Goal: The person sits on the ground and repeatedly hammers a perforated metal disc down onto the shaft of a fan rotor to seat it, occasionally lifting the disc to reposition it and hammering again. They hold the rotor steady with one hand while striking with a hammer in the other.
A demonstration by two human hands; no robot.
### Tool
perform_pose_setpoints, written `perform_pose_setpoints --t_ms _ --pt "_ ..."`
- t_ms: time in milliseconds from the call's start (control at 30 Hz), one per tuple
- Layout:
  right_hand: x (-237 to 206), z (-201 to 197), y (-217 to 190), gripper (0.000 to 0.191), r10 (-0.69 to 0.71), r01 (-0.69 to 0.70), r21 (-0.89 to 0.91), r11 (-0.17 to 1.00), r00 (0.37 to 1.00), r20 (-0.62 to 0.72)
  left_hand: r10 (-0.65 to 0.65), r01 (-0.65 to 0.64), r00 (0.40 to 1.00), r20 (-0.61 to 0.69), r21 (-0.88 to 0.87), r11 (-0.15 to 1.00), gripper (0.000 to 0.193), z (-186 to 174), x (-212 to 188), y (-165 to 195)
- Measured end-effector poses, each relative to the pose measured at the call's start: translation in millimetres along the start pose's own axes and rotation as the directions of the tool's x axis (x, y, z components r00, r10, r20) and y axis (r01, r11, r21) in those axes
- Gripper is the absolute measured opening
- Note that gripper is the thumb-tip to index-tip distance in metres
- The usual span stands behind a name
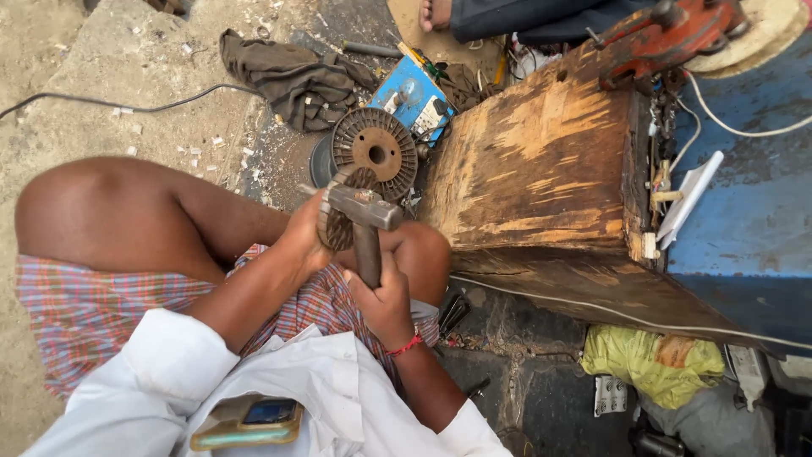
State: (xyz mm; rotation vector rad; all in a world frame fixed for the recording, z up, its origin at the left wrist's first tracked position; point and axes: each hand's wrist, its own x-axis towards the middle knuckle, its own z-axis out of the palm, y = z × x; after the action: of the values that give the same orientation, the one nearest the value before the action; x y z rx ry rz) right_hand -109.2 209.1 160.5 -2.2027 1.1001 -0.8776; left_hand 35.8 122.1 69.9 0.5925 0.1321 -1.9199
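Head view: right hand (385, 300) closed round hammer (365, 222) handle, left hand (306, 233) clamped on slotted metal disc (338, 216) over the knee, w/ a second disc (375, 151) just beyond. Prob heavy, stiff, sharp-edged steel; best held by rim

The person wears a white shirt (279, 381) with rolled sleeves, a red-and-blue checked waist cloth (85, 305), and a red thread bracelet (407, 345).

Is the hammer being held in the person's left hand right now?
No, the right hand grips the hammer by its handle, while the left hand holds a ribbed metal disc.
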Motion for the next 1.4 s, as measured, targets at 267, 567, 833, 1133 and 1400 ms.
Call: perform_pose_setpoints --t_ms 267,567,833,1133,1400 --pt "0 -4 7 0.029 0.357 -0.053 0.623 0.781 0.855 -0.375 -0.045 0.053 0.990 0.136 -0.056 0.997 0.049 -4 11 7" --pt "-6 3 11 0.028 0.372 -0.245 0.519 0.819 0.916 -0.153 -0.018 0.018 1.000 -0.007 -0.050 0.999 0.038 -3 12 -10" --pt "-2 14 13 0.023 0.490 -0.482 0.273 0.833 0.870 0.042 0.014 -0.008 0.999 0.037 -0.169 0.986 0.039 1 7 -4" --pt "4 -1 -3 0.031 0.382 -0.122 0.622 0.774 0.872 -0.305 0.032 -0.027 0.992 0.118 -0.048 0.998 0.048 -17 16 -7" --pt "6 2 18 0.047 0.476 -0.391 0.564 0.727 0.879 -0.004 0.092 -0.090 0.995 0.037 -0.045 0.995 0.041 7 -3 10"
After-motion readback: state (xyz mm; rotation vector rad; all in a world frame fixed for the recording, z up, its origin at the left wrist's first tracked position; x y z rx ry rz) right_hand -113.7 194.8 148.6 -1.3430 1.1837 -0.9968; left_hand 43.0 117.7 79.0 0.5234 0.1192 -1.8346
